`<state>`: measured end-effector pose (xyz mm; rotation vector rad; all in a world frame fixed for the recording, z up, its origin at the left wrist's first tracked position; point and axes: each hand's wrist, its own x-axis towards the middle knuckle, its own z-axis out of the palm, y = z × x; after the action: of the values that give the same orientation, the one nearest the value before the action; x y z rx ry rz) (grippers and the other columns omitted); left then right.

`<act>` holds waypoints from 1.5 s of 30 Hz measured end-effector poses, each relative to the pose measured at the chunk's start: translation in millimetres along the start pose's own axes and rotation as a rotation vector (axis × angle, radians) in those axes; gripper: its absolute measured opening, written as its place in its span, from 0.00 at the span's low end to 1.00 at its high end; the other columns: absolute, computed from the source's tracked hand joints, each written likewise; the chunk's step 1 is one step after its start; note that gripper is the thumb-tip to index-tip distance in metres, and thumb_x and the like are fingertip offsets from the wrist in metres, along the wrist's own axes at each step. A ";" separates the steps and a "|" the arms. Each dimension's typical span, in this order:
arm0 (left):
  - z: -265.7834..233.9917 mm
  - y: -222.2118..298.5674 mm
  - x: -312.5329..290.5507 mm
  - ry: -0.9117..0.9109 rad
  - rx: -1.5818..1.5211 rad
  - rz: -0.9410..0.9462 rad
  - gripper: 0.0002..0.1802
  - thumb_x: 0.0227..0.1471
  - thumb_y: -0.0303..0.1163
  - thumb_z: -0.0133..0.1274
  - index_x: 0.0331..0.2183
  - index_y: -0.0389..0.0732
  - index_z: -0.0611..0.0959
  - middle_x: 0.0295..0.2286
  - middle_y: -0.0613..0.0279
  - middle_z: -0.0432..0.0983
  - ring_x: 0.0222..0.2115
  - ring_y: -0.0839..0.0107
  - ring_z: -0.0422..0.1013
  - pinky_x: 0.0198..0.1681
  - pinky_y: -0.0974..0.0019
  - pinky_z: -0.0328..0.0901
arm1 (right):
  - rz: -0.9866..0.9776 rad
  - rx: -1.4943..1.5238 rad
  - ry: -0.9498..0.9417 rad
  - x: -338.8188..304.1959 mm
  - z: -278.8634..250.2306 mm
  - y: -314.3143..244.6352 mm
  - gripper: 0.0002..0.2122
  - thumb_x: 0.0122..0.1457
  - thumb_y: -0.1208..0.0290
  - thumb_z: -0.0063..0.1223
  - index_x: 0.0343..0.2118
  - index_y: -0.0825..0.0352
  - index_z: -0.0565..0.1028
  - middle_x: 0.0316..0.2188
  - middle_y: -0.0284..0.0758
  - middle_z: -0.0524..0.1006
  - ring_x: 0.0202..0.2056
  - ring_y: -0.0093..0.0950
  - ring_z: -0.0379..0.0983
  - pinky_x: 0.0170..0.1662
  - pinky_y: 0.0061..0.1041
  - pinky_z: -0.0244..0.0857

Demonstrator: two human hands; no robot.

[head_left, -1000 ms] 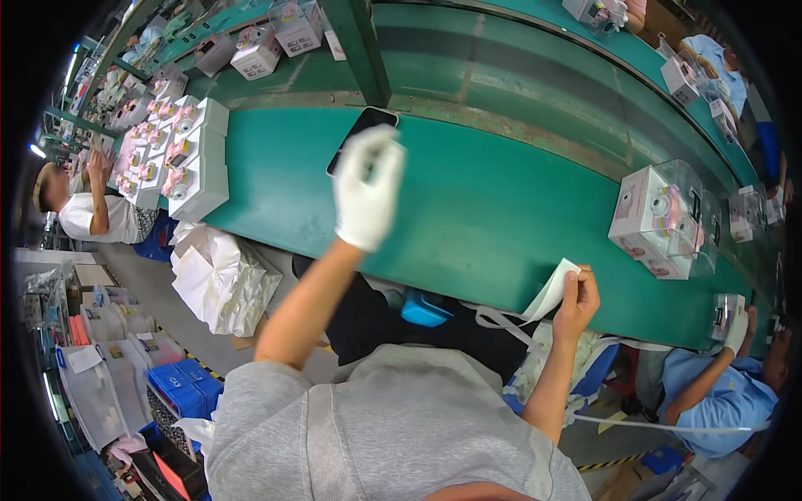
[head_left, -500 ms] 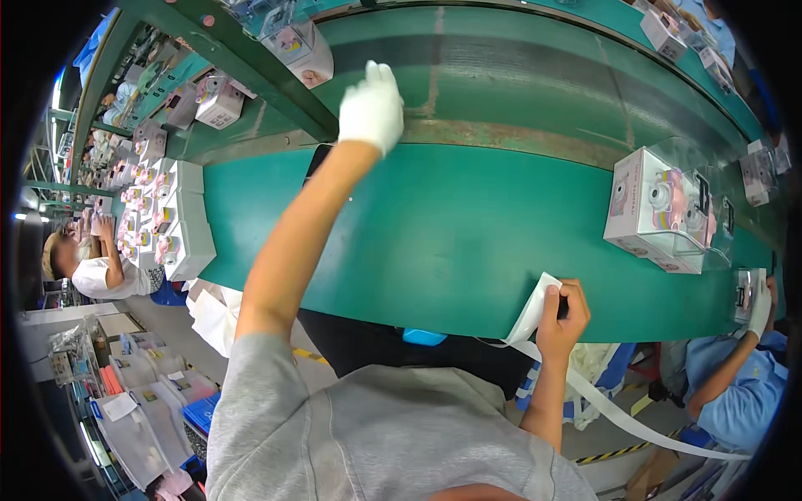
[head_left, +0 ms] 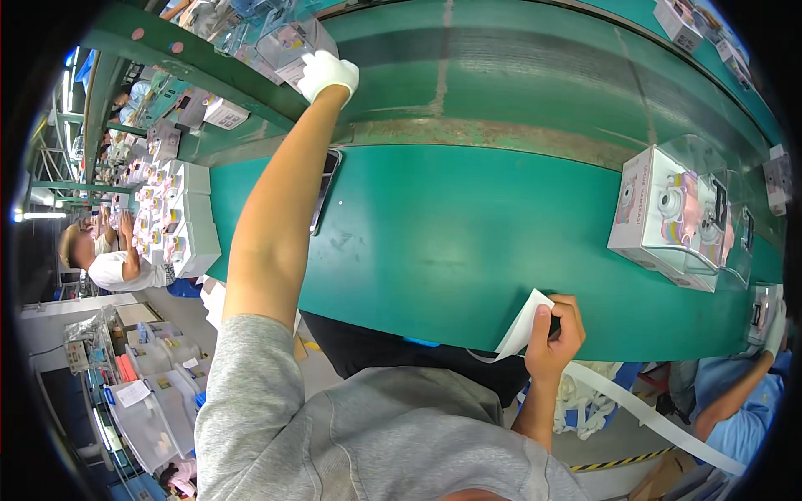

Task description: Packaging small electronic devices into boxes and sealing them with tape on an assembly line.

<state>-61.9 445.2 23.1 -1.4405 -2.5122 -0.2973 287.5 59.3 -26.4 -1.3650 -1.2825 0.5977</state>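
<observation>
My left hand [head_left: 328,77], in a white glove, reaches far forward on a straight arm. Its fingers close on the near right corner of a white box with a clear cover [head_left: 294,43]; part of the fingertips is hard to make out. Near the front edge of the green table [head_left: 418,242], my bare right hand [head_left: 555,341] pinches a folded white paper strip [head_left: 520,324] between thumb and fingers. A long white band [head_left: 643,411] trails away below that hand toward the lower right.
Beside my left forearm lies a phone [head_left: 326,192]. Another white box with pink toy cameras under clear plastic [head_left: 664,219] stands at the table's right. More white boxes [head_left: 192,221] line the left end. A green metal beam [head_left: 200,63] slants over the conveyor [head_left: 518,75]. Co-workers sit at both sides.
My left hand has moved forward and left from above the conveyor's edge to the clear-covered box. My right hand still pinches the white strip, and the view has shifted slightly.
</observation>
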 end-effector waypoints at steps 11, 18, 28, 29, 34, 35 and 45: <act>11.5 -20.4 91.7 -0.113 0.338 0.414 0.20 0.50 0.41 0.55 0.44 0.43 0.85 0.43 0.48 0.82 0.43 0.50 0.79 0.42 0.47 0.73 | -0.008 0.109 0.005 0.7 -9.8 -0.5 0.04 0.58 0.83 0.53 0.28 0.73 0.69 0.29 0.40 0.75 0.29 0.27 0.68 0.33 0.23 0.61; -7.8 -0.3 77.8 -0.125 0.474 0.572 0.18 0.47 0.44 0.59 0.37 0.45 0.88 0.40 0.47 0.82 0.40 0.49 0.79 0.44 0.52 0.73 | -0.040 0.118 0.021 1.2 -11.1 2.1 0.05 0.57 0.84 0.53 0.26 0.73 0.70 0.27 0.41 0.76 0.28 0.27 0.69 0.33 0.23 0.61; -100.8 -6.0 -108.3 0.282 0.075 0.970 0.08 0.53 0.36 0.52 0.28 0.45 0.83 0.29 0.55 0.80 0.29 0.53 0.77 0.34 0.53 0.67 | -0.005 0.111 0.003 -4.4 -11.1 2.5 0.05 0.60 0.82 0.53 0.28 0.74 0.71 0.30 0.40 0.77 0.31 0.27 0.70 0.36 0.24 0.62; -115.2 -7.4 -136.2 0.248 0.033 1.002 0.06 0.48 0.32 0.53 0.26 0.44 0.83 0.27 0.55 0.80 0.28 0.55 0.77 0.33 0.53 0.66 | -0.011 0.098 0.002 -6.1 -12.1 3.6 0.05 0.60 0.82 0.53 0.28 0.74 0.71 0.30 0.40 0.77 0.31 0.27 0.70 0.36 0.24 0.62; -161.3 -30.2 -244.2 0.231 -0.153 1.122 0.02 0.42 0.29 0.55 0.24 0.44 0.82 0.24 0.60 0.75 0.25 0.59 0.73 0.32 0.54 0.60 | -0.086 0.149 -0.047 -1.5 -16.0 3.8 0.06 0.63 0.78 0.53 0.29 0.72 0.72 0.45 0.43 0.75 0.47 0.31 0.71 0.50 0.28 0.63; -163.4 -34.9 -261.3 0.235 -0.245 1.130 0.02 0.43 0.29 0.55 0.25 0.45 0.81 0.24 0.62 0.73 0.25 0.61 0.72 0.33 0.55 0.58 | -0.116 0.200 -0.083 1.7 -16.9 3.3 0.06 0.63 0.77 0.53 0.30 0.71 0.73 0.47 0.43 0.74 0.50 0.32 0.70 0.53 0.30 0.63; -164.0 -89.4 -252.9 0.402 -0.774 1.123 0.38 0.37 0.30 0.65 0.54 0.39 0.74 0.50 0.45 0.71 0.50 0.48 0.70 0.52 0.49 0.62 | -0.465 -0.241 -0.584 76.5 5.6 -78.1 0.06 0.60 0.70 0.59 0.31 0.67 0.78 0.71 0.51 0.48 0.73 0.51 0.37 0.69 0.46 0.47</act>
<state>0.7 146.5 98.8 -2.4400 -0.9888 -1.2042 277.0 114.9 67.3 -1.0479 -2.1268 0.5416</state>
